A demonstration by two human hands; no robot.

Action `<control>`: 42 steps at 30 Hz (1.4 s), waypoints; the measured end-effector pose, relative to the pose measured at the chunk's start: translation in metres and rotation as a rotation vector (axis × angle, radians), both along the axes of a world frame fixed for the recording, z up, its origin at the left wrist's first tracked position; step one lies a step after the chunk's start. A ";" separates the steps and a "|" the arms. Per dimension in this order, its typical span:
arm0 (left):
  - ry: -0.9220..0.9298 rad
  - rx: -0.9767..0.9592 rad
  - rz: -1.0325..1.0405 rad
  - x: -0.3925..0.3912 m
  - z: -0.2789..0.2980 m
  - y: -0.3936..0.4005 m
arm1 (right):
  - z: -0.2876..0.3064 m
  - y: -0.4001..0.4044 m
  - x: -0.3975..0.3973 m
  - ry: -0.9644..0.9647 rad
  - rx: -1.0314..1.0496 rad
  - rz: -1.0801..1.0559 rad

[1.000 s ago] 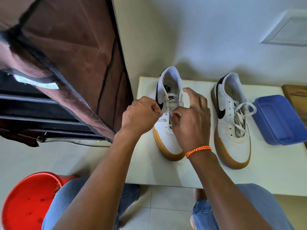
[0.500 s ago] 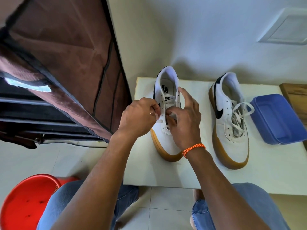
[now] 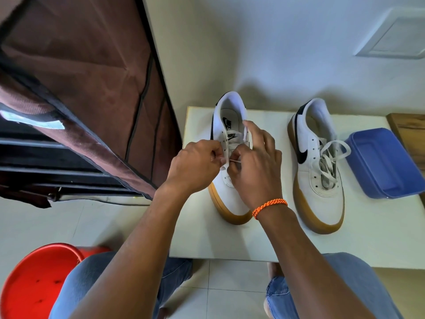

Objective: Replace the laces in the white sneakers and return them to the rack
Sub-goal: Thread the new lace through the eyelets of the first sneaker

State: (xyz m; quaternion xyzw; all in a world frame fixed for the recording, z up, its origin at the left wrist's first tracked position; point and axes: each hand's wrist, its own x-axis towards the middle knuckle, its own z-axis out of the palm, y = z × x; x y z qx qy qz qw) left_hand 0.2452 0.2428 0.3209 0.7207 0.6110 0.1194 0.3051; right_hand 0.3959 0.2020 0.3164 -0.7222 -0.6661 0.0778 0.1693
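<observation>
White sneaker (image 3: 226, 180) on worktop (image 3: 379, 226), mid-lacing: my left hand (image 3: 195, 165) and right hand (image 3: 253, 169) pinch its lace (image 3: 234, 160); second sneaker (image 3: 318, 171) laced loosely, both unracked.

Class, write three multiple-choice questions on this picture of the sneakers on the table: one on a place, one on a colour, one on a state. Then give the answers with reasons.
1. Where is the blue container?
A. right of both sneakers
B. between them
C. on the floor

2. What colour is the wrist band?
A. green
B. orange
C. black

3. How is the right sneaker?
A. laceless
B. held
C. laced, untouched

Answers:
A, it sits at the table's right end.
B, orange cord on the right hand's wrist.
C, both hands, the left hand too, pinch lace at the left sneaker.
</observation>
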 end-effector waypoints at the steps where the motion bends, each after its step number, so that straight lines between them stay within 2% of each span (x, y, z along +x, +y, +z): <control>1: -0.026 -0.009 0.008 0.000 0.001 0.001 | 0.001 0.000 0.001 -0.011 -0.001 -0.003; 3: -0.193 -0.070 0.048 -0.003 0.004 0.006 | 0.003 0.000 0.002 -0.010 -0.001 -0.007; 7: -0.952 -0.341 0.267 -0.010 0.028 0.012 | 0.004 -0.001 0.002 0.062 0.008 -0.006; 8: -1.098 -0.404 0.335 -0.011 0.033 0.012 | 0.004 -0.002 0.002 0.082 0.009 -0.002; 9: -1.155 -0.436 0.399 -0.011 0.035 0.013 | 0.004 -0.002 0.002 0.101 0.011 0.002; 10: -1.123 -0.434 0.452 -0.010 0.034 0.015 | 0.004 -0.002 0.002 0.117 0.012 0.005; 12: -0.866 -0.359 0.492 -0.006 0.027 0.017 | 0.004 -0.001 0.004 0.134 0.012 0.008; 15: -0.286 -0.184 0.245 0.000 0.016 0.011 | 0.003 -0.001 0.008 0.135 0.006 0.020; 17: -0.112 -0.140 0.121 0.003 0.013 0.002 | 0.004 -0.002 0.009 0.123 -0.002 0.000; 20: -0.108 -0.122 0.115 0.002 0.008 0.004 | 0.005 -0.002 0.008 0.084 -0.018 -0.034; 22: -0.208 -0.179 0.120 0.001 0.008 0.009 | 0.006 -0.002 0.007 0.069 -0.028 -0.043; 24: -0.423 -0.262 0.147 -0.001 0.012 0.011 | 0.007 -0.002 0.007 0.078 -0.034 -0.052; 27: -0.884 -0.371 0.202 -0.002 0.022 0.012 | 0.005 -0.003 0.008 0.103 -0.046 -0.062; 29: -1.063 -0.416 0.287 -0.002 0.027 0.014 | 0.004 -0.003 0.009 0.119 -0.041 -0.058; 30: -1.028 -0.399 0.341 -0.001 0.028 0.015 | 0.003 -0.002 0.009 0.127 -0.039 -0.054; 32: -0.693 -0.257 0.378 0.000 0.022 0.017 | 0.002 -0.002 0.009 0.135 -0.045 -0.047; 34: -0.298 -0.129 0.240 0.001 0.015 0.014 | 0.000 -0.001 0.009 0.140 -0.049 -0.044; 36: -0.048 -0.109 0.099 0.003 0.008 0.007 | -0.001 0.000 0.009 0.144 -0.046 -0.047; 39: -0.034 -0.096 0.070 0.005 0.003 0.005 | -0.002 0.000 0.010 0.147 -0.049 -0.052; 42: -0.175 -0.123 0.090 0.003 0.004 0.010 | 0.000 -0.001 0.011 0.152 -0.044 -0.047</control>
